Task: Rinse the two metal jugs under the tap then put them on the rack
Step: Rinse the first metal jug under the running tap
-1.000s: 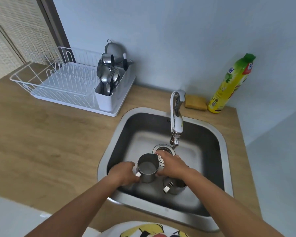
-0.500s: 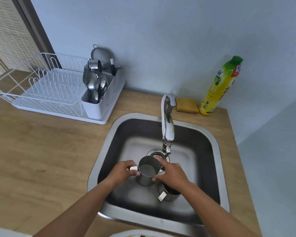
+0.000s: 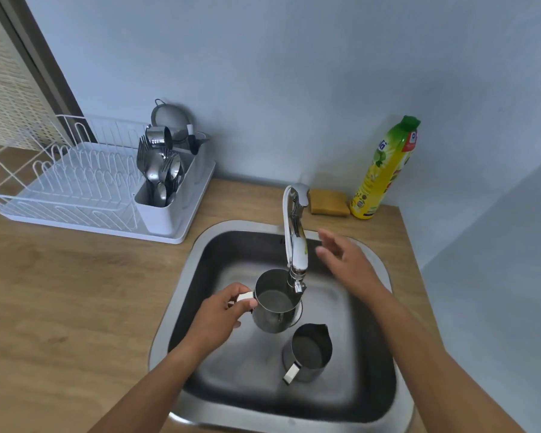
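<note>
While pinching the white handle of one jug (image 3: 275,310) with left hand (image 3: 219,317), fingers clamped on that handle, holds it mouth-up inside the sink (image 3: 200,276), rim right under the tap (image 3: 295,242) spout. Cannot tell whether lifted or resting on the sink floor. Holds right hand (image 3: 347,264) just beside the tap body, fingers apart and straight, gripping nothing. Second jug (image 3: 308,354) upright on sink floor, near the first, toward front right, handle pointing to the near edge, untouched. White rack (image 3: 75,182) on wooden surface (image 3: 75,292) left of sink, cutlery (image 3: 161,173) standing in its holder. Sponge (image 3: 329,202) and yellow bottle (image 3: 384,170) behind sink, by the wall.
</note>
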A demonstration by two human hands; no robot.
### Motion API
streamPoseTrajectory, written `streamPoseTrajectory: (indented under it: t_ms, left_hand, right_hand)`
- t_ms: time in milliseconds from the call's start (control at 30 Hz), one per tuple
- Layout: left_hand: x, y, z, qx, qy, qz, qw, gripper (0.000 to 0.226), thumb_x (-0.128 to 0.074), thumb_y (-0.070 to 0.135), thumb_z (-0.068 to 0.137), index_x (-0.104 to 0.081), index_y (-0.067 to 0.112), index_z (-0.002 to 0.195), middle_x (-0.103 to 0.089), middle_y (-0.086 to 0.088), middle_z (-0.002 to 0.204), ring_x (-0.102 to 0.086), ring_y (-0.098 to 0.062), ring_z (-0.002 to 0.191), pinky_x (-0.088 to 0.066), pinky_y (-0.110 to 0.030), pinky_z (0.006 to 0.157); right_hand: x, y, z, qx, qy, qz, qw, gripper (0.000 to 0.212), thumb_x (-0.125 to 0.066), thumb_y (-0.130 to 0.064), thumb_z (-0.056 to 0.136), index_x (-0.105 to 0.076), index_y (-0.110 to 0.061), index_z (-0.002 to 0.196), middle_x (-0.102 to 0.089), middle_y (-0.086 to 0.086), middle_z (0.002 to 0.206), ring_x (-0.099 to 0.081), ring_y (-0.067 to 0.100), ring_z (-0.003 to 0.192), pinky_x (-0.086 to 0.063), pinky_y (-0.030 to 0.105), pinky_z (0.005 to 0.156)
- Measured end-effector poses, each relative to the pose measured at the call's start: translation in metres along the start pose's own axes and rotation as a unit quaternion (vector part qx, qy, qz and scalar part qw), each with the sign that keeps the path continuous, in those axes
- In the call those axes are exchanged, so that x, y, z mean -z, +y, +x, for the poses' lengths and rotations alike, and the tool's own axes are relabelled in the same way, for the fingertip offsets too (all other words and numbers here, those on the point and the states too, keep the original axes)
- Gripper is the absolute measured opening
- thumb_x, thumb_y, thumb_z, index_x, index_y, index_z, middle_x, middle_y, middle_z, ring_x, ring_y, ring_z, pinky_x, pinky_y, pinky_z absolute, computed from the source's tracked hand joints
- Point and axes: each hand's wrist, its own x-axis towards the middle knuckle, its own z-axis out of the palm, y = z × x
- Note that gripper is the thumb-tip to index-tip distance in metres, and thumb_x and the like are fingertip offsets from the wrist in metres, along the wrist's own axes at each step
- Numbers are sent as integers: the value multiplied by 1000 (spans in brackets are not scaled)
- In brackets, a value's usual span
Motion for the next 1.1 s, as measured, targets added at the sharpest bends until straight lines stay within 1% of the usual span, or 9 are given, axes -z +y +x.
streamPoseTrajectory:
  t_ms: [67, 133, 267, 367, 600, 833, 900, 967, 1100]
  left_hand:
    - [-1, 3, -1, -7, 3, 3, 1000, 4, -66, 28, 91, -66, 28, 87, -69, 0, 92, -66, -21, 90, -59, -27, 73]
    - [-2, 5, -1, -7, 4, 1, 1000, 3, -67, 28, 91, -66, 28, 88, -69, 0, 93, -67, -22, 90, -59, -29, 74]
    - [-3, 8, -2, -7, 4, 1, 1000, 3, -67, 28, 91, -66, 27, 88, -69, -1, 93, -66, -23, 90, -60, -32, 76]
    - [-5, 7, -3, -8, 7, 3, 1000, 2, -67, 27, 91, -66, 28, 89, -69, 1, 92, -66, -22, 89, -60, -34, 78]
    - [-6, 2, 0, -12, 17, 8, 1000, 9, -69, 31, 89, -64, 39, 88, -70, 0, 87, -67, -26, 86, -61, -36, 75]
    - [-8, 4, 0, -23, 17, 14, 999, 5, -70, 31, 88, -66, 35, 88, -68, -6, 83, -65, -31, 80, -58, -46, 76]
    - [-9, 5, 0, -25, 16, 10, 1000, 5, -70, 30, 88, -67, 34, 87, -68, -11, 84, -61, -25, 72, -58, -48, 76]
    - [-9, 4, -1, -27, 15, 7, 999, 6, -70, 29, 88, -67, 34, 87, -67, -13, 84, -58, -20, 71, -57, -49, 77]
    - [-9, 3, -3, -25, 15, 6, 1000, 5, -70, 30, 88, -67, 34, 88, -67, -15, 85, -60, -28, 73, -57, -50, 78]
  right_hand:
    - [3, -14, 24, 42, 46, -46, 997, 48, -58, -27, 96, -47, -20, 142, -51, 0, 145, -48, 15, 132, -39, 35, 110]
    - [3, -28, 49, 80, 44, -121, 988, 53, -56, -27, 97, -40, -16, 146, -43, 3, 151, -38, 19, 139, -31, 34, 113]
    - [-2, -42, 92, 89, -15, -299, 950, 67, -50, -34, 99, -18, -13, 154, -13, 4, 164, -13, 19, 151, -21, 37, 119]
    - [-6, -39, 110, 82, -62, -379, 920, 68, -45, -34, 101, -11, -12, 156, -3, 3, 165, -10, 21, 151, -20, 38, 118]
    - [-11, -30, 120, 105, -55, -414, 902, 61, -39, -31, 103, -14, -12, 155, -9, 6, 165, -16, 22, 150, -25, 37, 116]
    - [-12, -26, 123, 119, -53, -411, 902, 59, -37, -30, 104, -15, -11, 155, -11, 8, 164, -15, 23, 151, -25, 38, 117]
    - [-11, -27, 124, 118, -56, -414, 901, 57, -35, -29, 104, -15, -11, 155, -10, 8, 164, -15, 23, 150, -25, 38, 116]
    - [-9, -30, 125, 119, -55, -417, 899, 56, -35, -27, 105, -17, -11, 155, -12, 7, 164, -20, 24, 149, -28, 37, 114]
    - [-6, -33, 127, 124, -60, -420, 897, 53, -35, -26, 105, -20, -12, 154, -15, 6, 164, -27, 26, 146, -32, 38, 112]
